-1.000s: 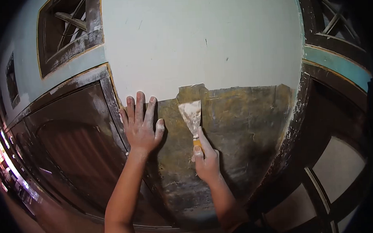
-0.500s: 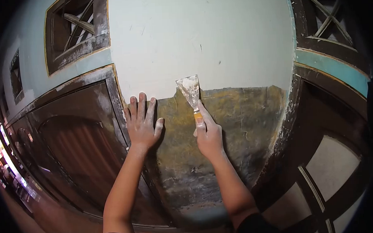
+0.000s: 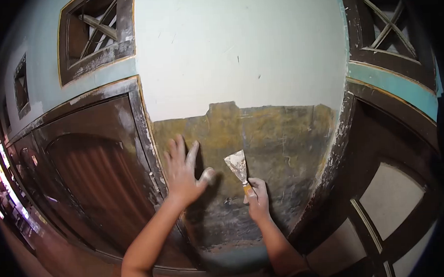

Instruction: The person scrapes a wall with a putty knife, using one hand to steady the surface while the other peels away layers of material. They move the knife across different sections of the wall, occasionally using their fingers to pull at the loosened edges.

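Orange-handled putty knife [image 3: 239, 170] is clamped in my right hand [image 3: 258, 199], fingers closed around the handle, blade pointing up and slightly left from the grip. Its blade, smeared with white filler, lies against the bare brown patch of wall [image 3: 276, 136]. Left of the grip, my left hand [image 3: 184, 170] is spread open with fingers apart, palm toward the same patch, holding nothing. Above both hands, white painted wall [image 3: 237, 43] begins.
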A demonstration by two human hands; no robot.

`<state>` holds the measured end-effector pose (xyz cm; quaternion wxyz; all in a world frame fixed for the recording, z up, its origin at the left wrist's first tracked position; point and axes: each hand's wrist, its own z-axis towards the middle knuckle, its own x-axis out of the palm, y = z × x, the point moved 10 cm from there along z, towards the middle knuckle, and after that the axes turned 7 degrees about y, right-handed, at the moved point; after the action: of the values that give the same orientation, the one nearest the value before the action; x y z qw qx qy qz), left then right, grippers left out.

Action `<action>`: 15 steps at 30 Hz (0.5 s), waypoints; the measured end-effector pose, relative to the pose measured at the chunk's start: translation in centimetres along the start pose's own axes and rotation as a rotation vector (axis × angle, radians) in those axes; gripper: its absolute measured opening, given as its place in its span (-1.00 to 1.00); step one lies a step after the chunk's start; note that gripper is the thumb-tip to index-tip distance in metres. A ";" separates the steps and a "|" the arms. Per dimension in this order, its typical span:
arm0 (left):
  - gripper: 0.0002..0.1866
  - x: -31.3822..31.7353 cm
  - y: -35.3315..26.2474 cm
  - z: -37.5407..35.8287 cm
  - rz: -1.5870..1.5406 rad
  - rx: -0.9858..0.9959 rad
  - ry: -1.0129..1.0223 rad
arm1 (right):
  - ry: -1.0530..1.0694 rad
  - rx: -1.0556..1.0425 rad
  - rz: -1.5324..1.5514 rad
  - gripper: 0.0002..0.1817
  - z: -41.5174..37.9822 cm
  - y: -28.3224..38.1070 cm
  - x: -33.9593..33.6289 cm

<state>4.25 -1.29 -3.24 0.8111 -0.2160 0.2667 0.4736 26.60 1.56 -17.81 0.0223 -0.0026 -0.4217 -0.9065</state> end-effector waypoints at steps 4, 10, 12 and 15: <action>-0.29 1.6 -4.5 -3.1 -0.572 -0.038 0.143 | 0.037 0.009 0.198 -0.74 0.3 2.0 0.6; -0.54 7.5 -7.0 -5.7 -0.648 -0.171 0.295 | 0.079 -0.182 -0.131 -0.77 -1.7 4.2 3.6; -0.58 7.6 -6.6 -6.2 -0.798 -0.266 0.255 | 0.108 -0.162 -0.154 -0.75 -1.3 4.9 3.3; -0.62 7.1 -5.2 -5.2 -0.817 -0.250 0.159 | 0.360 -0.135 -0.440 -0.71 1.1 7.2 3.7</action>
<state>10.55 -2.15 -11.31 0.8764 -0.4361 0.1619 0.1244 23.16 -2.38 -11.52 -0.1005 0.2485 -0.3402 -0.9013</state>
